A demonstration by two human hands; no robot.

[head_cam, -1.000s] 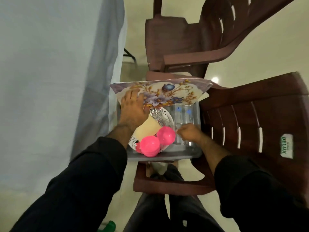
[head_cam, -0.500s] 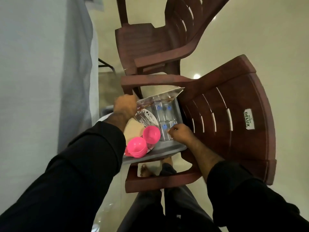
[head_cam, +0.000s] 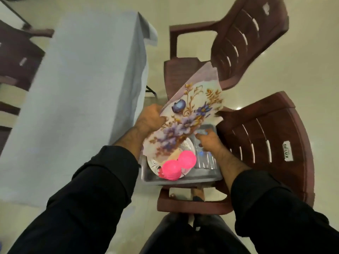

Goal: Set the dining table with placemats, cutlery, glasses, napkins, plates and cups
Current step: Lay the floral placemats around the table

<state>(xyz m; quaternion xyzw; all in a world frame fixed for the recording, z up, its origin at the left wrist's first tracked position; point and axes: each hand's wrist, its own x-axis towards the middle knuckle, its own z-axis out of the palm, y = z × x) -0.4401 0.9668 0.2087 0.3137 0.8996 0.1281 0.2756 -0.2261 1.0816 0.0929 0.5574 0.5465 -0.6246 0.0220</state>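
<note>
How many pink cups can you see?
2: both sit on the plate in the grey tray on the chair, one pink cup touching the other. More may be nested and hidden.

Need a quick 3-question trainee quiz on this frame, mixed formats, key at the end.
1. True or false: the left hand grips the floral placemats.
2. Where are the pink cups? A) on the table B) in the grey tray on the chair C) on the floor
3. Fill in: the right hand is over the ___ in the tray.

Key: 1 true; 2 B; 3 glasses
</note>
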